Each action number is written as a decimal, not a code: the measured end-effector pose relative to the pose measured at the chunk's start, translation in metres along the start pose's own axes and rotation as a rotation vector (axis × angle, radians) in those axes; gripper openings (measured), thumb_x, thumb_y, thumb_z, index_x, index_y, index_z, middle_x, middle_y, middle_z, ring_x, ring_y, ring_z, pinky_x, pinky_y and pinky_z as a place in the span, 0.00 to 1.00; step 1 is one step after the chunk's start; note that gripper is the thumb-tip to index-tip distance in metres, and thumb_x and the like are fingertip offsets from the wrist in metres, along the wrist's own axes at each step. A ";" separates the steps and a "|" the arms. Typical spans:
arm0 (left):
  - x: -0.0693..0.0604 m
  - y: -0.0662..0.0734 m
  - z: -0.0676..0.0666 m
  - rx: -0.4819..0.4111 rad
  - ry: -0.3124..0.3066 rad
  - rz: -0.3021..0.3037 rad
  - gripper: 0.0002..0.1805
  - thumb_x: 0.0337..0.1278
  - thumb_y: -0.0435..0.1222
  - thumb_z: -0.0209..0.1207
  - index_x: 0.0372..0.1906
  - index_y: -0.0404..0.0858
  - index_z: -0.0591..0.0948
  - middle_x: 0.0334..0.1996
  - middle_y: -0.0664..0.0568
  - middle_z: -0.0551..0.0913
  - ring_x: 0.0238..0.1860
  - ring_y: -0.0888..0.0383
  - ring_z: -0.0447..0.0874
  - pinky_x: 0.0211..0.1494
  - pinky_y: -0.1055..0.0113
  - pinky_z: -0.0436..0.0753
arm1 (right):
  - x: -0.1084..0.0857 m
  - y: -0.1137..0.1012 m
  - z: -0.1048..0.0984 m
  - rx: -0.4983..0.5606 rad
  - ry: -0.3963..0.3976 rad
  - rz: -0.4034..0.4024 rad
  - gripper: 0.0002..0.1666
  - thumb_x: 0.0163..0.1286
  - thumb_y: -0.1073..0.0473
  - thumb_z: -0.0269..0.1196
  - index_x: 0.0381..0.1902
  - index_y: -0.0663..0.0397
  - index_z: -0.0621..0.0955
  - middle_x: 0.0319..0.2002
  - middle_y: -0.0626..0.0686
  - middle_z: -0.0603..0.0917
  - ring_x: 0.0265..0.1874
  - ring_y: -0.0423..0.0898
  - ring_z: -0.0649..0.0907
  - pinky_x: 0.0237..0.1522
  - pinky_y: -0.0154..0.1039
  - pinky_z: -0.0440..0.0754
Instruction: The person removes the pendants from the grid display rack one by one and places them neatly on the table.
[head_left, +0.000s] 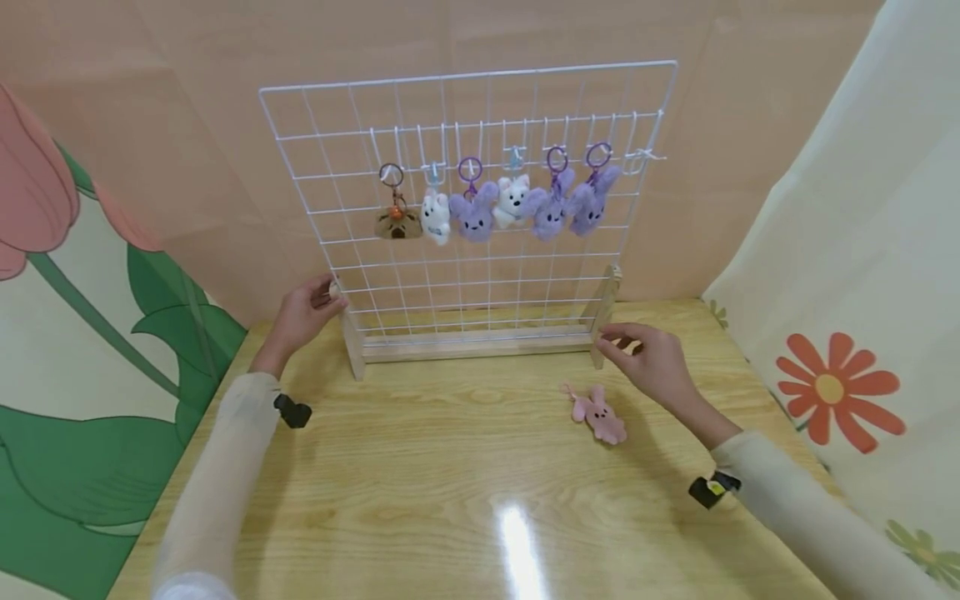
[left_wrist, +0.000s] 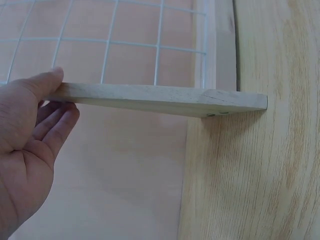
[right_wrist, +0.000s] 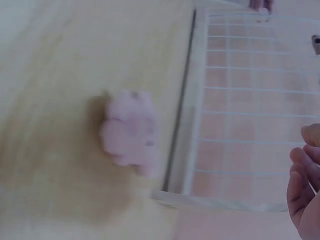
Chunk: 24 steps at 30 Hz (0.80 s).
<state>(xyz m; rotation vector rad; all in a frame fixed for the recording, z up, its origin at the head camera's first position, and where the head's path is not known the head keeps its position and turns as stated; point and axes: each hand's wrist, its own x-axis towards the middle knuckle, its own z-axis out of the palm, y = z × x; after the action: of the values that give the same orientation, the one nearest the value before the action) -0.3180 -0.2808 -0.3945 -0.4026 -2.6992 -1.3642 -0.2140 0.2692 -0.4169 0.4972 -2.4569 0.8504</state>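
A white wire grid rack (head_left: 480,275) stands upright in a wooden base with a side board at each end. My left hand (head_left: 306,310) pinches the left side board (left_wrist: 150,95), thumb on one face and fingers on the other. Beside the right side board (head_left: 604,308), my right hand (head_left: 651,360) is raised with loosely bent fingers; in the right wrist view the hand (right_wrist: 306,175) holds nothing and appears apart from the board. Below it on the table lies a pink plush rabbit keychain (head_left: 600,414), blurred in the right wrist view.
Several plush keychains hang from the grid's hooks: a brown one (head_left: 397,223), white ones such as a white dog (head_left: 512,200), and purple rabbits such as the leftmost purple rabbit (head_left: 474,217). The wooden table (head_left: 420,467) meets a flowered curtain (head_left: 832,250) at right.
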 end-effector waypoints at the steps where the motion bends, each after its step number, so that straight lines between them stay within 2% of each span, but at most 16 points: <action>1: 0.000 0.000 0.000 -0.002 -0.001 -0.002 0.39 0.73 0.41 0.61 0.78 0.27 0.59 0.73 0.29 0.66 0.70 0.35 0.71 0.70 0.46 0.77 | 0.004 -0.003 -0.004 -0.001 0.010 -0.002 0.12 0.68 0.60 0.71 0.46 0.59 0.89 0.33 0.55 0.90 0.25 0.48 0.86 0.27 0.25 0.82; 4: -0.001 0.000 -0.001 0.003 0.000 -0.002 0.39 0.73 0.41 0.61 0.78 0.28 0.60 0.72 0.30 0.67 0.70 0.36 0.72 0.69 0.46 0.77 | 0.014 -0.012 -0.015 0.000 0.049 -0.001 0.13 0.68 0.59 0.72 0.47 0.59 0.89 0.35 0.56 0.91 0.26 0.49 0.87 0.28 0.18 0.78; 6: -0.002 0.000 -0.001 0.003 0.000 -0.004 0.38 0.74 0.41 0.61 0.78 0.28 0.60 0.72 0.30 0.67 0.70 0.36 0.71 0.69 0.45 0.77 | 0.021 -0.018 -0.023 0.002 0.078 0.008 0.13 0.68 0.58 0.72 0.48 0.57 0.89 0.36 0.56 0.91 0.29 0.47 0.87 0.29 0.15 0.76; 11: -0.002 0.001 -0.002 -0.003 -0.004 0.000 0.38 0.74 0.39 0.60 0.78 0.28 0.59 0.72 0.29 0.67 0.70 0.34 0.70 0.69 0.44 0.76 | 0.039 -0.031 -0.039 0.031 0.155 0.041 0.15 0.68 0.56 0.72 0.49 0.56 0.89 0.40 0.57 0.91 0.33 0.25 0.81 0.33 0.13 0.75; 14: -0.002 0.001 -0.002 0.000 -0.005 0.000 0.38 0.74 0.39 0.60 0.78 0.28 0.59 0.72 0.29 0.67 0.70 0.35 0.71 0.69 0.45 0.77 | 0.049 -0.038 -0.047 0.066 0.195 0.053 0.16 0.69 0.55 0.72 0.49 0.58 0.89 0.41 0.58 0.91 0.33 0.18 0.78 0.33 0.13 0.76; 19: -0.001 0.002 -0.001 0.004 -0.004 -0.009 0.37 0.74 0.40 0.60 0.78 0.28 0.60 0.72 0.31 0.68 0.69 0.37 0.73 0.68 0.47 0.78 | 0.067 -0.048 -0.057 0.104 0.257 0.063 0.17 0.69 0.54 0.71 0.49 0.61 0.89 0.43 0.58 0.91 0.33 0.20 0.80 0.33 0.14 0.77; 24: 0.002 0.000 0.000 0.000 -0.007 -0.002 0.38 0.74 0.39 0.60 0.78 0.27 0.59 0.72 0.30 0.67 0.69 0.36 0.73 0.69 0.47 0.77 | 0.086 -0.058 -0.067 0.138 0.301 0.097 0.20 0.70 0.51 0.70 0.51 0.59 0.88 0.47 0.58 0.90 0.34 0.25 0.81 0.35 0.17 0.78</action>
<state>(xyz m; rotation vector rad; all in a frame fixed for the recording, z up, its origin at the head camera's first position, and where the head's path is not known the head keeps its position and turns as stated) -0.3197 -0.2810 -0.3943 -0.4052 -2.7055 -1.3666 -0.2341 0.2549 -0.2960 0.2746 -2.1706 1.0567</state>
